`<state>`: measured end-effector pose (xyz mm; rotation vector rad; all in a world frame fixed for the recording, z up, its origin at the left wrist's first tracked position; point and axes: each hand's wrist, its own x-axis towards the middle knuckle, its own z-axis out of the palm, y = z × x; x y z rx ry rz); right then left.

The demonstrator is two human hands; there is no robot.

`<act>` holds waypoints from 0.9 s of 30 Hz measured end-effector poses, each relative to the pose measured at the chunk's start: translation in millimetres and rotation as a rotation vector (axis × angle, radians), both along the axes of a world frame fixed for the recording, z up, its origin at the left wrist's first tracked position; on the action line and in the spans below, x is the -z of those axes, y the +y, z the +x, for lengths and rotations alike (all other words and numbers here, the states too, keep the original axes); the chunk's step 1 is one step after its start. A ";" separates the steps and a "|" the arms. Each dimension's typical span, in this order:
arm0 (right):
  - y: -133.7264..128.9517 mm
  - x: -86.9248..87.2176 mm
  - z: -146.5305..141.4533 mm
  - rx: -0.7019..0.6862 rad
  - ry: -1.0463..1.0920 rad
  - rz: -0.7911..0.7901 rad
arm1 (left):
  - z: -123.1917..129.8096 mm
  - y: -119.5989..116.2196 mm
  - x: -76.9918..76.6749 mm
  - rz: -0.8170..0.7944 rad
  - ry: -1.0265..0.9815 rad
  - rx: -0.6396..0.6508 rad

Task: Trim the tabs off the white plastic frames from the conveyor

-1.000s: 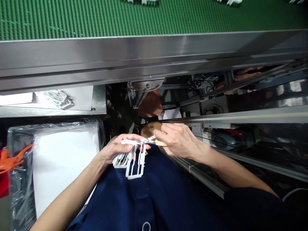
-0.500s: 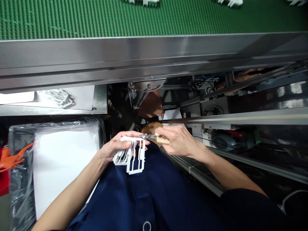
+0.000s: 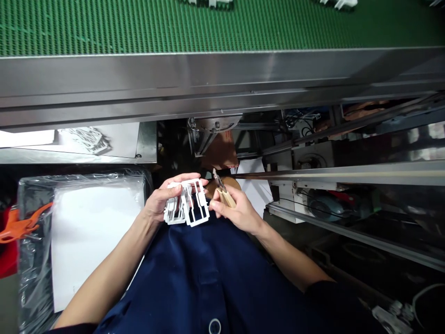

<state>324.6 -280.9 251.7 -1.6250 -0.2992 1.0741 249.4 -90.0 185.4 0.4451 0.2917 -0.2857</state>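
My left hand (image 3: 162,200) grips a white moulded plastic frame (image 3: 198,204) with several ladder-like bars, held in front of my dark blue shirt (image 3: 208,273). My right hand (image 3: 236,214) is shut on small metal-tipped cutters (image 3: 225,195) with pale tan handles. Their tips point up and away, a little beyond the frame's right edge and apart from it. Part of the frame is hidden by my left fingers.
A green mesh conveyor belt (image 3: 208,28) carrying white plastic parts runs along the top, above a stainless steel rail (image 3: 208,69). A plastic-wrapped white stack (image 3: 93,241) and an orange clip (image 3: 17,228) lie left. Machinery, cables and a long metal bar (image 3: 347,175) fill the right.
My right hand has drawn back toward my body, and the cutters have turned upright, leaving the frame. My left hand has raised the frame slightly and tilted it.
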 end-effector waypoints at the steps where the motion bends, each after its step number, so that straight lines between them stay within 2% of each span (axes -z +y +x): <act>1: 2.4 1.2 -3.7 0.017 0.011 0.018 | 0.7 -0.4 0.5 0.002 0.004 -0.006; 6: 6.1 5.6 -8.0 0.132 -0.011 0.059 | 5.4 -6.2 0.7 0.015 0.023 -0.037; 12: -4.3 13.0 -0.9 0.303 0.072 0.115 | 10.2 -13.7 0.1 0.032 0.102 -0.149; 14: -2.8 15.1 -3.5 0.283 0.076 0.106 | 11.2 -17.0 -0.5 0.045 0.153 -0.193; 17: 5.2 19.1 -10.8 0.179 0.027 0.071 | 13.3 -23.8 -3.7 0.040 0.218 -0.231; 21: 15.0 25.4 -18.8 0.059 -0.203 -0.076 | 15.9 -33.3 -6.6 -0.011 0.245 -0.271; 24: 15.8 26.8 -20.9 0.007 -0.378 -0.201 | 16.0 -38.2 -3.5 -0.004 0.286 -0.299; 27: 13.3 26.6 -21.1 -0.055 -0.463 -0.261 | 15.0 -41.5 1.5 0.033 0.307 -0.344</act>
